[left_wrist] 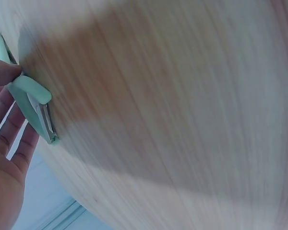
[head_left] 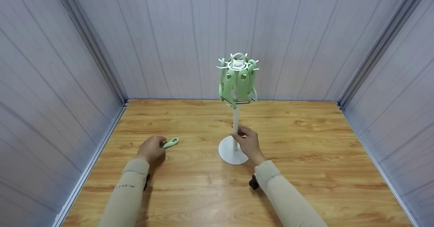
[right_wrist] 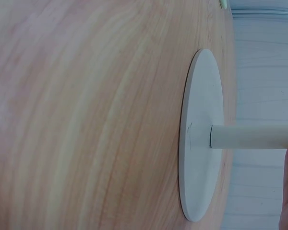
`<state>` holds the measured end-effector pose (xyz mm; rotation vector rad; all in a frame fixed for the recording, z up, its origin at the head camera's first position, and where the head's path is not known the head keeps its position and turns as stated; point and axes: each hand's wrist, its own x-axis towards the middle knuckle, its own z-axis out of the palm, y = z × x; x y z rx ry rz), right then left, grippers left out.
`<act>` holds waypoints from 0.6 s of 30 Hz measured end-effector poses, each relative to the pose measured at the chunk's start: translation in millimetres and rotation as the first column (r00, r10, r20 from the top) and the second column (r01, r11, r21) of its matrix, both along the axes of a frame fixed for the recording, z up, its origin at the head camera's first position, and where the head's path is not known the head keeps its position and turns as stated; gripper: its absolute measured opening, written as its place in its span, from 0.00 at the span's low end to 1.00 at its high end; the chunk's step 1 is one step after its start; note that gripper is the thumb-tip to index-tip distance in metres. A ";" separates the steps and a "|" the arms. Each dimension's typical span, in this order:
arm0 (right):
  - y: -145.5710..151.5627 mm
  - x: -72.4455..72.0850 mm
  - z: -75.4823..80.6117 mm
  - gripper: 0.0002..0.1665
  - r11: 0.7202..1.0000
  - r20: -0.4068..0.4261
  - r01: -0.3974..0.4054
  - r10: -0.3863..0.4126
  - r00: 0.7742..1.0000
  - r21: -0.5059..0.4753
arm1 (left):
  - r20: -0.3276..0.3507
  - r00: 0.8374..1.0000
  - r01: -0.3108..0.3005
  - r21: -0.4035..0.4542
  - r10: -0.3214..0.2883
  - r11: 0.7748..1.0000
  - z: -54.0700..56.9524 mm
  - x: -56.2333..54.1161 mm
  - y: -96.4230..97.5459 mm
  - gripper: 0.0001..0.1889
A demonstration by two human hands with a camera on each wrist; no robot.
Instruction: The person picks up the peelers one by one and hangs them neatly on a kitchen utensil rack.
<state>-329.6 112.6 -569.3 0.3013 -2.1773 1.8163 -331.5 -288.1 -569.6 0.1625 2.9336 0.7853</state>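
My left hand (head_left: 151,148) pinches a light green peeler (head_left: 171,142) at the table's left side, its handle pointing right. In the left wrist view, the thumb lies over the peeler (left_wrist: 28,98) and its metal blade (left_wrist: 47,120) shows beyond the fingers. A white stand (head_left: 236,118) with a round base (head_left: 233,156) stands upright right of centre. My right hand (head_left: 249,143) grips its pole low down, just above the base. Several green peelers (head_left: 242,86) hang from the hooks at its top. The right wrist view shows the pole (right_wrist: 252,136) and only part of the hand.
The wood-grain table (head_left: 190,193) carries the stand and both hands. Pale panelled walls (head_left: 169,44) close it in at the back, left and right. Metal strips (head_left: 91,167) run along the side edges. A dark wrist device (head_left: 253,182) sits under the right sleeve.
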 end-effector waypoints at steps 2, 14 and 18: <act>0.6 -0.8 -0.2 0.15 1.000 -0.002 -0.009 0.009 1.000 0.008 | -0.002 1.000 0.008 -0.016 -0.008 1.000 -0.4 -0.1 -0.2 0.16; 1.6 0.1 1.1 0.17 1.000 0.013 -0.024 0.024 1.000 0.005 | 0.019 0.999 0.035 0.014 -0.035 0.999 4.4 -0.3 9.0 0.12; 1.1 -0.3 1.3 0.16 1.000 0.006 -0.021 0.021 1.000 -0.004 | 0.035 0.999 0.033 0.058 -0.035 0.998 14.6 0.1 17.1 0.13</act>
